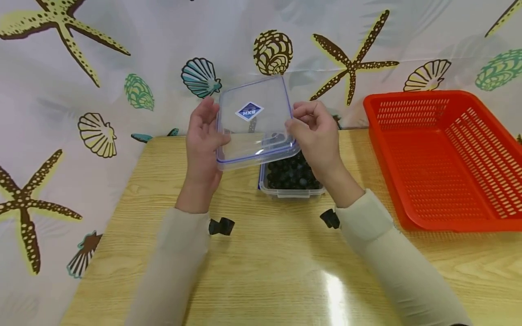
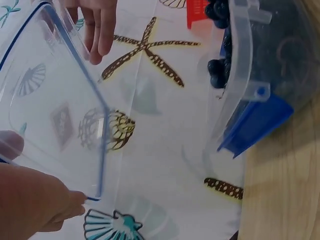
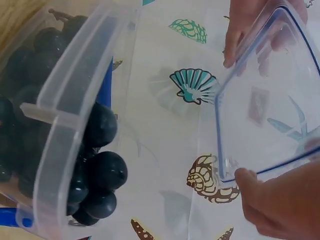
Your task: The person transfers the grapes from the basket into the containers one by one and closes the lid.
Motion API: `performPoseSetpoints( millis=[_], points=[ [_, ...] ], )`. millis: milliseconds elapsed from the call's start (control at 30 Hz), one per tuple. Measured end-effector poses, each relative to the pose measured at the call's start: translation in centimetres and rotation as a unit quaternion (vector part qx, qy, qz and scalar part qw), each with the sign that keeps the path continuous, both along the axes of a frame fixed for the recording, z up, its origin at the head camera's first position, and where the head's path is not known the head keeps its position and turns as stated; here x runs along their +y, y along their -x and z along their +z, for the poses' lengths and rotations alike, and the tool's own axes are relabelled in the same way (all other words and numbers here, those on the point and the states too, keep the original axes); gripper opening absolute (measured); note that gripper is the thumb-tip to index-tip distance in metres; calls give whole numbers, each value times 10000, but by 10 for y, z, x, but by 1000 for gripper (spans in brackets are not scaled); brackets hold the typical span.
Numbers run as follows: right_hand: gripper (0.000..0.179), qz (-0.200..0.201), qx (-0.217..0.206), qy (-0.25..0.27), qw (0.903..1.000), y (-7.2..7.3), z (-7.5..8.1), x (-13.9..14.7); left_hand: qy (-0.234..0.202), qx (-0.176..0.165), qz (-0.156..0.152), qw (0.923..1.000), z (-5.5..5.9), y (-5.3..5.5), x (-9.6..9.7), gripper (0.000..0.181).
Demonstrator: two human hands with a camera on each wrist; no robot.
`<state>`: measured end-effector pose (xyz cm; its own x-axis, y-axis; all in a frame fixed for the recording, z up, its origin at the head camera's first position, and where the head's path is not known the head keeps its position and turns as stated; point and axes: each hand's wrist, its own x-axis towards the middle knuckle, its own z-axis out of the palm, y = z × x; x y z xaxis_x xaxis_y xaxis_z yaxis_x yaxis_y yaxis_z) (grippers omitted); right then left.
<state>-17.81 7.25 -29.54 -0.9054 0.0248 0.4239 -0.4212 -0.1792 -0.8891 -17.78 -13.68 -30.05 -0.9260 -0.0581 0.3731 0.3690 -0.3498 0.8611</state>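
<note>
Between both hands a clear plastic lid (image 1: pixel 244 129) with a blue seal and a blue diamond label is held tilted above the table. My left hand (image 1: pixel 201 142) grips its left edge, thumb on the near face. At the right edge, my right hand (image 1: pixel 318 136) pinches the lid between thumb and curled fingers. Below and behind the lid stands a clear plastic container (image 1: pixel 291 194), partly hidden by lid and right hand. Dark grapes (image 1: pixel 293 174) fill it, and some rise above the rim (image 3: pixel 55 165) in the right wrist view. A blue latch (image 2: pixel 260 125) hangs from its side.
A red plastic basket (image 1: pixel 444 181) with slotted walls stands on the right of the wooden table (image 1: pixel 269 271). Behind the table hangs a white cloth (image 1: pixel 163 40) printed with starfish and shells. A black strap piece (image 1: pixel 222 226) sits at each cuff.
</note>
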Motion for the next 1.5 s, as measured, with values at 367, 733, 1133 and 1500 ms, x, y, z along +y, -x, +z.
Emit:
performPoseSetpoints(
  millis=[367,733,1133,1500],
  points=[
    [60,370,-484,-164,9980,0,-17,18,223,-246,-540,9980,-18,11,33,91],
    [62,91,-1415,-2117,9670,-3,-43,37,1573,-1289,-350,9785,-42,15,52,92],
    [60,27,-1510,-2980,9425,4,-65,43,2582,-1465,-711,9523,-62,23,53,98],
    [60,220,-1654,-3212,9322,10,-71,42,2944,-1688,-650,9384,-71,27,52,98]
  ],
)
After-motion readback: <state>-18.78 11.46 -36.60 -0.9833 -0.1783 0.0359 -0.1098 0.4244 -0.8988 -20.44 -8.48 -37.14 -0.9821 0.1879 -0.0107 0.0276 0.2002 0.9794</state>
